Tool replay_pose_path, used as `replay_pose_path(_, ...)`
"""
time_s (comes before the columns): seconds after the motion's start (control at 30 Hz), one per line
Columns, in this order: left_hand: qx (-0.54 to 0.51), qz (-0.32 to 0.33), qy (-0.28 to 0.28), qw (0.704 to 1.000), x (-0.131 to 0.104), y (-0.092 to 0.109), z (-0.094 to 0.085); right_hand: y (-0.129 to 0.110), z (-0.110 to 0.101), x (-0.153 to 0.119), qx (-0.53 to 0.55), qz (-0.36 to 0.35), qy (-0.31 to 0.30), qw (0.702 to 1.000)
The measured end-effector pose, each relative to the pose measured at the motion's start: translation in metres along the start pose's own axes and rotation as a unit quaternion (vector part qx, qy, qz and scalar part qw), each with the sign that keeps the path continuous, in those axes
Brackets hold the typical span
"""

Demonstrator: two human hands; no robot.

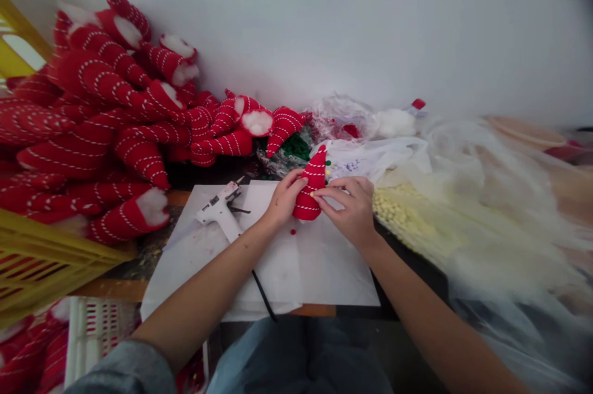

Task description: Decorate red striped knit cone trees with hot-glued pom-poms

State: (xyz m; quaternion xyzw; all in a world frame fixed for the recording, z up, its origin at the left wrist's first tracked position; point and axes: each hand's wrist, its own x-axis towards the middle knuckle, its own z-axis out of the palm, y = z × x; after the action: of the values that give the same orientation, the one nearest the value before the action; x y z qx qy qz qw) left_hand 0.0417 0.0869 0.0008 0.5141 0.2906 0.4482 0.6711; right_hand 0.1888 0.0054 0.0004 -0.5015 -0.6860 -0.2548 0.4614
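My left hand (288,196) is closed round the left side of a small red stuffed cone hat (312,187) with white stitched stripes, its tip pointing up. Between the thumb and fingertips of my right hand (351,202) is a small yellow pom-pom (312,194), pressed against the front of the hat. A white glue gun (222,210) lies on the paper left of the hat, its black cord running toward me. One red pom-pom (293,232) rests on the white paper (273,270) just below the hat.
A large heap of red striped stuffed cones (106,104) fills the left side by a yellow crate (55,252). Yellow pom-poms (407,212) in a clear plastic bag (491,246) spread across the right. Green pom-poms (296,146) lie behind the hat. A white basket (99,326) stands lower left.
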Motion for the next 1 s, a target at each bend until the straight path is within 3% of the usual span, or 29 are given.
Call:
replay_pose_path(0.23, -0.019, -0.003, 0.005, 1.000, 0.003, -0.006, -0.001, -0.001, 0.001, 0.000, -0.033, -0.027, -0.013, 0.999)
replay_pose_path(0.33, -0.071, -0.038, 0.020, 0.997, 0.005, -0.007, -0.002, -0.001, -0.003, 0.000, 0.008, -0.015, 0.008, 1.000)
replay_pose_path(0.47, -0.194, -0.152, 0.056, 0.968, 0.007, 0.001, -0.010, 0.003, -0.008, -0.001, 0.137, 0.110, 0.090, 0.980)
replay_pose_path(0.57, -0.242, -0.181, 0.036, 0.953, 0.007, 0.010, -0.018, 0.008, -0.005, -0.004, 0.190, 0.167, 0.102, 0.962)
replay_pose_path(0.7, -0.254, -0.156, -0.020, 0.954, 0.004, 0.019, -0.025, 0.012, 0.003, -0.008, 0.160, 0.117, 0.038, 0.979)
replay_pose_path(0.83, -0.242, -0.130, -0.076, 0.958, 0.000, 0.025, -0.026, 0.014, 0.009, -0.011, 0.124, 0.076, 0.027, 0.989)
replay_pose_path(1.0, -0.232, -0.094, -0.089, 0.964, -0.004, 0.037, -0.023, 0.020, 0.010, -0.010, 0.108, 0.045, 0.014, 0.993)
